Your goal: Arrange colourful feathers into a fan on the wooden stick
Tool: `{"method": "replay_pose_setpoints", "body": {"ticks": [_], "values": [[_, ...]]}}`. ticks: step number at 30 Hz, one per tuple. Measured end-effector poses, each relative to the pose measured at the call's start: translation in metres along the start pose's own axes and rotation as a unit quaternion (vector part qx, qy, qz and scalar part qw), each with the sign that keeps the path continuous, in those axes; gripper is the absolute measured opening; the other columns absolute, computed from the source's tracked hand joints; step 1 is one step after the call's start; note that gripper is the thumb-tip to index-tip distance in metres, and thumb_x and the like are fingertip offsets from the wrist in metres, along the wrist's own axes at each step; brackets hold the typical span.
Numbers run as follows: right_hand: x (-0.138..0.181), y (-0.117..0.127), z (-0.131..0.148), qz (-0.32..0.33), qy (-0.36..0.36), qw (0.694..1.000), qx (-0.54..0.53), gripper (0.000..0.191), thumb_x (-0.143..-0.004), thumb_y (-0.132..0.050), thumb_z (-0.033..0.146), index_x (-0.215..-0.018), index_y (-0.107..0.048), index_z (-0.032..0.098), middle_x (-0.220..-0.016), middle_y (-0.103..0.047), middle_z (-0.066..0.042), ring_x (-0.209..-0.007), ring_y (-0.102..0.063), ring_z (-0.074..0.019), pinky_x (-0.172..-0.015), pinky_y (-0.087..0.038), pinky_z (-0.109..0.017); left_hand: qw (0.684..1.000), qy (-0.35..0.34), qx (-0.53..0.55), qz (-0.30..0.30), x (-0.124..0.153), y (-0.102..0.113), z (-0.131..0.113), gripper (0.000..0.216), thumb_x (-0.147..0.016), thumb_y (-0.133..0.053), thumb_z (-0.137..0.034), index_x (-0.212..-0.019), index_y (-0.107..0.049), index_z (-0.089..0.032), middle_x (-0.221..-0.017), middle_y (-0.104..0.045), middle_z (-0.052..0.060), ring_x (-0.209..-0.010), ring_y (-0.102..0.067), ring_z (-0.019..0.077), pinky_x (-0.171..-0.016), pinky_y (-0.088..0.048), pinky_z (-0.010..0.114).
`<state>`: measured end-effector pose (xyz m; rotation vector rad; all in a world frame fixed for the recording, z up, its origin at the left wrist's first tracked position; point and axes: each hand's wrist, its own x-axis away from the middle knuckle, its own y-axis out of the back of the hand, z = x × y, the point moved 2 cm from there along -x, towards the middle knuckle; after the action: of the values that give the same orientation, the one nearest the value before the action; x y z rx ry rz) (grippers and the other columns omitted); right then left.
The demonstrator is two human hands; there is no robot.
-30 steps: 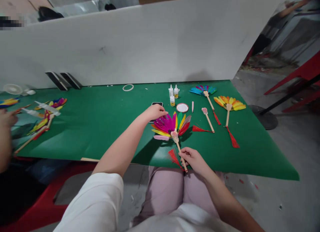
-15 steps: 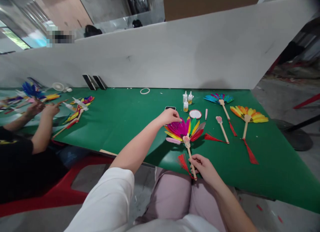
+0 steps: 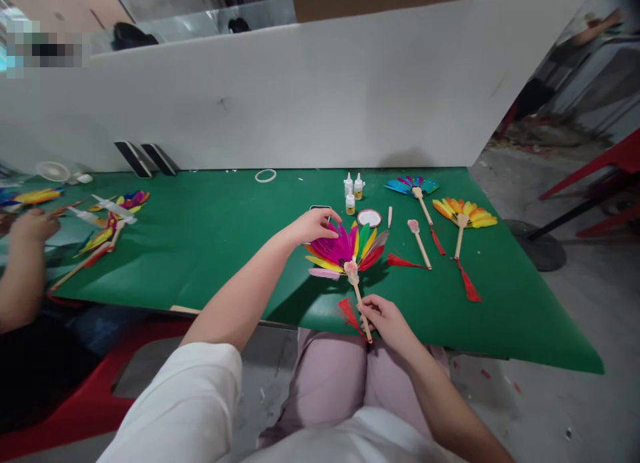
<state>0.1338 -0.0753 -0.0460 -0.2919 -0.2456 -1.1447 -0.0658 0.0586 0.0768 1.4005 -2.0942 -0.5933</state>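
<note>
My right hand (image 3: 386, 322) is closed round the wooden handle of a feather fan (image 3: 351, 271), holding it over the table's near edge. The fan's feathers are magenta, yellow, green, red and grey, with a pale pink one (image 3: 324, 273) at its left side. A red tassel (image 3: 349, 312) hangs by the handle's lower end. At the top left of the fan, my left hand (image 3: 316, 224) has its fingers bent together on the magenta feathers (image 3: 340, 243). Its fingertips partly hide the feather they pinch.
Beyond the fan on the green table (image 3: 215, 236) stand small glue bottles (image 3: 351, 203) and a white round dish (image 3: 369, 218). To the right lie a bare fan handle (image 3: 421, 244), a blue fan (image 3: 413, 186) and a yellow fan (image 3: 465, 214). A co-worker's hand (image 3: 35, 231) is at left.
The view has turned to the right, so the table's things appear farther left. Both hands stay at the same places on the fan, the left one on the magenta feathers.
</note>
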Motion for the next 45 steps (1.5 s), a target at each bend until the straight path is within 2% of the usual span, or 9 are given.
{"method": "replay_pose_setpoints", "body": {"ticks": [7, 18, 24, 29, 33, 39, 45], "values": [[0.002, -0.004, 0.006, 0.007, -0.003, 1.000, -0.009, 0.025, -0.071, -0.057, 0.042, -0.075, -0.052, 0.017, -0.056, -0.050, 0.005, -0.046, -0.048, -0.0086, -0.043, -0.042, -0.022, 1.000, -0.021, -0.006, 0.005, -0.001, -0.001, -0.001, 0.040, -0.063, -0.065, -0.025, -0.101, -0.056, -0.015, -0.065, -0.057, 0.000, -0.058, -0.053, 0.0121, -0.054, -0.038, 0.023], [0.002, -0.005, 0.005, 0.008, -0.002, 1.000, -0.016, 0.023, -0.072, -0.057, 0.040, -0.074, -0.052, 0.017, -0.053, -0.050, 0.005, -0.044, -0.049, -0.0089, -0.041, -0.041, -0.022, 0.999, -0.013, 0.024, 0.038, -0.004, -0.002, 0.002, 0.040, -0.065, -0.065, -0.027, -0.103, -0.058, -0.015, -0.057, -0.050, -0.003, -0.049, -0.043, 0.0080, -0.047, -0.032, 0.021], [0.001, -0.004, 0.003, 0.002, -0.008, 1.000, -0.016, 0.024, -0.069, -0.059, 0.040, -0.074, -0.052, 0.017, -0.057, -0.052, 0.004, -0.048, -0.051, -0.0095, -0.044, -0.043, -0.022, 0.999, -0.009, 0.014, 0.048, -0.005, -0.004, 0.004, 0.045, -0.065, -0.065, -0.026, -0.109, -0.055, -0.018, -0.063, -0.055, -0.002, -0.053, -0.049, 0.0095, -0.048, -0.036, 0.021], [0.000, -0.003, 0.002, 0.008, -0.027, 0.999, -0.036, 0.027, -0.068, -0.060, 0.043, -0.075, -0.052, 0.017, -0.057, -0.052, 0.004, -0.047, -0.052, -0.0096, -0.043, -0.043, -0.023, 0.997, -0.001, 0.017, 0.071, -0.003, -0.001, 0.002, 0.047, -0.063, -0.067, -0.027, -0.109, -0.057, -0.019, -0.076, -0.060, 0.001, -0.065, -0.056, 0.0124, -0.057, -0.043, 0.023], [0.001, -0.003, 0.003, 0.009, -0.029, 0.999, -0.044, 0.029, -0.068, -0.060, 0.043, -0.076, -0.051, 0.017, -0.057, -0.051, 0.005, -0.046, -0.052, -0.0091, -0.042, -0.043, -0.022, 0.997, 0.004, 0.020, 0.079, -0.002, 0.003, 0.002, 0.048, -0.063, -0.067, -0.028, -0.109, -0.057, -0.019, -0.079, -0.061, 0.002, -0.068, -0.057, 0.0129, -0.060, -0.044, 0.024], [0.002, -0.003, 0.008, -0.020, -0.026, 0.998, -0.060, 0.031, -0.067, -0.061, 0.042, -0.082, -0.051, 0.017, -0.058, -0.050, 0.006, -0.045, -0.054, -0.0090, -0.044, -0.047, -0.023, 0.997, 0.000, 0.021, 0.075, -0.001, 0.002, -0.001, 0.045, -0.064, -0.066, -0.025, -0.108, -0.058, -0.019, -0.076, -0.060, 0.002, -0.063, -0.055, 0.0112, -0.057, -0.043, 0.023], [-0.007, -0.008, 0.017, -0.066, -0.036, 0.983, -0.165, 0.036, -0.065, -0.064, 0.043, -0.087, -0.052, 0.017, -0.062, -0.055, 0.004, -0.042, -0.052, -0.0071, -0.041, -0.047, -0.021, 0.996, -0.005, 0.035, 0.080, 0.000, -0.012, 0.000, 0.046, -0.064, -0.066, -0.025, -0.108, -0.057, -0.017, -0.073, -0.062, 0.003, -0.058, -0.053, 0.0102, -0.053, -0.040, 0.022]]}}
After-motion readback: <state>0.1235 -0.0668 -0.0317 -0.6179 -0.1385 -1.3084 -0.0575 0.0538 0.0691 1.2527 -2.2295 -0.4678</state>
